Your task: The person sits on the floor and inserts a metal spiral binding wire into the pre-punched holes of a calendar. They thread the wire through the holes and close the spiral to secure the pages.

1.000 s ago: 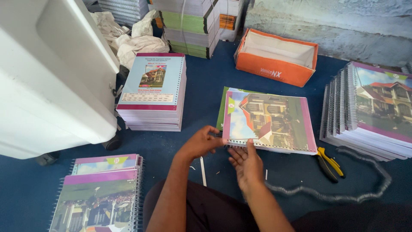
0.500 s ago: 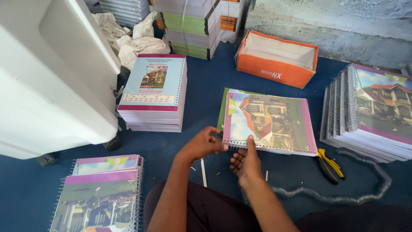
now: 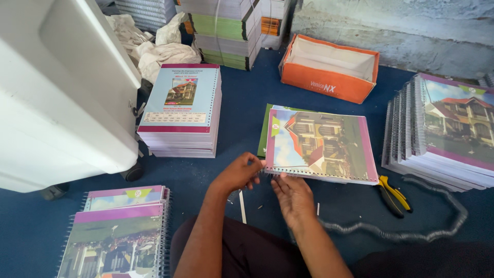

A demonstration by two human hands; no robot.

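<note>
From the head camera we see one notebook flat on the blue floor, long axis left-right, punched edge toward us, our left hand pinching its near-left corner, our right hand open, fingertips at that edge, one pliers nearby.

Orange box; blue floor; yellow-handled pliers.

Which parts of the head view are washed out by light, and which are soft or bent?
Head view: the white machine at left is overexposed; the floor is evenly lit with soft shadows; the left hand and right hand at the notebook are slightly soft; the edges bow from the wide lens.
</note>
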